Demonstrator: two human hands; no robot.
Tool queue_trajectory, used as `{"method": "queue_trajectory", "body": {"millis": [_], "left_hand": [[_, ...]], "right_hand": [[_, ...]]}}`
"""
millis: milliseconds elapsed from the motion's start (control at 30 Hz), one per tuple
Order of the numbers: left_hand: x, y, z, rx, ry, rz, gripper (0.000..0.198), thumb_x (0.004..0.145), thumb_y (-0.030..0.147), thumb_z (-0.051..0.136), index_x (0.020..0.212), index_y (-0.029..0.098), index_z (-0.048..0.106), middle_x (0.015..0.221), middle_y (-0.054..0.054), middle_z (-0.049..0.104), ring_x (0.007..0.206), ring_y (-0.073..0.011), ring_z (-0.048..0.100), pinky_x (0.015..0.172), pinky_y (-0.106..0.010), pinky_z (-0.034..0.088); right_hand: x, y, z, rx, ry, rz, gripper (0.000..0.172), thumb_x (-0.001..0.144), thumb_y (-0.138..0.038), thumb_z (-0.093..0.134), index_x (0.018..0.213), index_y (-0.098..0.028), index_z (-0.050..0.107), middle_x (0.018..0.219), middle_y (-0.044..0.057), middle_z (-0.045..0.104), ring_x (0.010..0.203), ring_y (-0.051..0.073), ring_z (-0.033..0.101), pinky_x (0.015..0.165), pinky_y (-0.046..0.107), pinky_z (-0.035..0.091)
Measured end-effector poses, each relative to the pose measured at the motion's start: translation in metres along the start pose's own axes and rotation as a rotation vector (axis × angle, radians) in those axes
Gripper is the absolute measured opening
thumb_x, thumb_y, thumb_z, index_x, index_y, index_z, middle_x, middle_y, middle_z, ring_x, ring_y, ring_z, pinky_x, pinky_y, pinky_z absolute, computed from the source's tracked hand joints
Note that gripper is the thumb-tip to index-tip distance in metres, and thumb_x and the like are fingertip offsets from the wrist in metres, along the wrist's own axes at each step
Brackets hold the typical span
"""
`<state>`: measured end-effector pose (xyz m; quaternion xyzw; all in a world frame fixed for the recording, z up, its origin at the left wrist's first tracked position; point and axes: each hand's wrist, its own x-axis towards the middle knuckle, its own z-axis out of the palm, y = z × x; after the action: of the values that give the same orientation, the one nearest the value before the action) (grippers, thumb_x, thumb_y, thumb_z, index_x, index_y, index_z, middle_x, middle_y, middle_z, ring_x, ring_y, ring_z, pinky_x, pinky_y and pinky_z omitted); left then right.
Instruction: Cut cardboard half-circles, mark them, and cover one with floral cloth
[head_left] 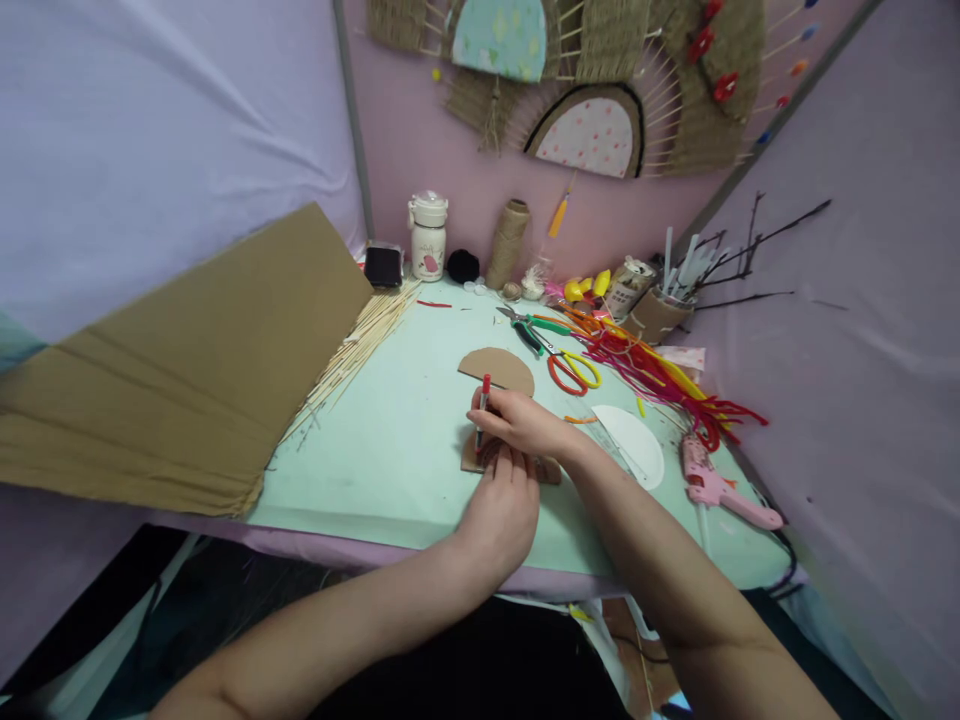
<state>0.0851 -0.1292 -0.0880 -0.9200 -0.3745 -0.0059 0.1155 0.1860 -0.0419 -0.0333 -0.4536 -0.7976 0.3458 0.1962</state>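
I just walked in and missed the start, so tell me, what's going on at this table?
A person is working on a piece of cardboard with both hands. The right hand holds a pen with a red end, pointed down at the cardboard, while the fingers of the left hand lie flat on it. A half-round card lies just beyond the hands, and a pink glue gun lies off to the right.

1 marker (484,398), red at its upper end and clear-barrelled, is held nearly upright – its lower end brought down at 1 brown cardboard piece (550,471), which is laid flat on the tabletop (360,430) – mostly covered, its ends exposed.
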Motion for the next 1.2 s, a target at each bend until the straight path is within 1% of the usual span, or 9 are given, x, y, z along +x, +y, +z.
{"method": "queue_trajectory", "body": {"millis": [100, 167, 333, 433, 567, 733, 867, 1033, 1200], "left_hand": [[0.001, -0.001, -0.001, 0.022, -0.014, 0.021, 0.055, 0.089, 0.015, 0.040, 0.139, -0.008, 0.040, 0.141, -0.030, 0.045, 0.134, -0.0343, 0.042, 0.113, -0.046, 0.029], [0.001, -0.001, 0.000, 0.030, -0.021, 0.023, 0.054, 0.089, 0.015, 0.039, 0.139, -0.007, 0.041, 0.141, -0.030, 0.046, 0.133, -0.0340, 0.044, 0.113, -0.046, 0.031], [0.001, -0.002, 0.001, 0.014, -0.003, 0.016, 0.050, 0.090, 0.013, 0.038, 0.136, -0.005, 0.046, 0.139, -0.028, 0.049, 0.130, -0.0327, 0.048, 0.109, -0.045, 0.035], [0.001, -0.002, 0.001, -0.004, 0.001, 0.021, 0.049, 0.090, 0.012, 0.038, 0.134, -0.005, 0.048, 0.137, -0.029, 0.051, 0.131, -0.0320, 0.047, 0.109, -0.045, 0.035], [0.002, -0.003, 0.001, 0.025, 0.017, 0.033, 0.048, 0.088, 0.012, 0.040, 0.133, -0.003, 0.050, 0.137, -0.028, 0.051, 0.131, -0.0329, 0.047, 0.108, -0.046, 0.036], [0.003, -0.005, 0.001, 0.002, 0.028, 0.052, 0.048, 0.087, 0.009, 0.041, 0.132, -0.005, 0.050, 0.135, -0.029, 0.053, 0.129, -0.0333, 0.050, 0.106, -0.046, 0.038], [0.003, -0.005, -0.001, 0.002, 0.033, 0.052, 0.048, 0.086, 0.008, 0.042, 0.132, -0.004, 0.051, 0.134, -0.029, 0.054, 0.127, -0.0334, 0.051, 0.104, -0.046, 0.040], [0.003, -0.005, 0.001, 0.016, 0.015, 0.053, 0.049, 0.086, 0.006, 0.041, 0.133, -0.003, 0.050, 0.136, -0.029, 0.052, 0.127, -0.0338, 0.051, 0.104, -0.046, 0.039], [0.003, -0.005, 0.001, 0.023, 0.010, 0.058, 0.050, 0.085, 0.007, 0.044, 0.133, -0.003, 0.050, 0.136, -0.030, 0.051, 0.127, -0.0339, 0.051, 0.105, -0.046, 0.040]], "right_hand": [[-0.003, 0.005, -0.003, -0.018, 0.049, 0.016, 0.020, 0.092, -0.033, 0.047, 0.081, -0.017, 0.054, 0.071, -0.002, 0.055, 0.067, 0.013, 0.049, 0.064, 0.024, 0.038], [-0.005, 0.009, -0.004, -0.017, 0.084, 0.034, 0.021, 0.092, -0.034, 0.047, 0.082, -0.017, 0.054, 0.073, -0.002, 0.056, 0.068, 0.013, 0.049, 0.064, 0.024, 0.038], [-0.013, 0.019, -0.007, -0.006, 0.165, 0.065, 0.023, 0.091, -0.037, 0.048, 0.084, -0.016, 0.057, 0.074, 0.000, 0.058, 0.068, 0.014, 0.050, 0.063, 0.024, 0.038], [-0.019, 0.024, -0.008, -0.007, 0.227, 0.080, 0.024, 0.091, -0.037, 0.047, 0.084, -0.017, 0.057, 0.072, -0.001, 0.059, 0.067, 0.014, 0.052, 0.063, 0.024, 0.039], [-0.030, 0.028, -0.010, -0.019, 0.305, 0.103, 0.023, 0.091, -0.035, 0.047, 0.082, -0.017, 0.058, 0.071, 0.000, 0.061, 0.065, 0.014, 0.053, 0.064, 0.025, 0.040], [-0.046, 0.030, -0.011, -0.028, 0.399, 0.117, 0.024, 0.092, -0.033, 0.046, 0.077, -0.017, 0.057, 0.081, 0.004, 0.065, 0.069, 0.014, 0.056, 0.065, 0.025, 0.041], [-0.062, 0.035, -0.008, -0.055, 0.486, 0.147, 0.024, 0.092, -0.033, 0.047, 0.074, -0.018, 0.055, 0.079, 0.003, 0.065, 0.063, 0.013, 0.055, 0.062, 0.024, 0.040], [-0.084, 0.040, 0.000, -0.077, 0.583, 0.163, 0.020, 0.092, -0.033, 0.047, 0.079, -0.019, 0.054, 0.070, 0.001, 0.063, 0.063, 0.015, 0.057, 0.063, 0.025, 0.042], [-0.106, 0.037, 0.014, -0.138, 0.619, 0.192, 0.018, 0.094, -0.032, 0.045, 0.083, -0.021, 0.053, 0.072, 0.002, 0.064, 0.065, 0.016, 0.060, 0.063, 0.026, 0.043]]}}
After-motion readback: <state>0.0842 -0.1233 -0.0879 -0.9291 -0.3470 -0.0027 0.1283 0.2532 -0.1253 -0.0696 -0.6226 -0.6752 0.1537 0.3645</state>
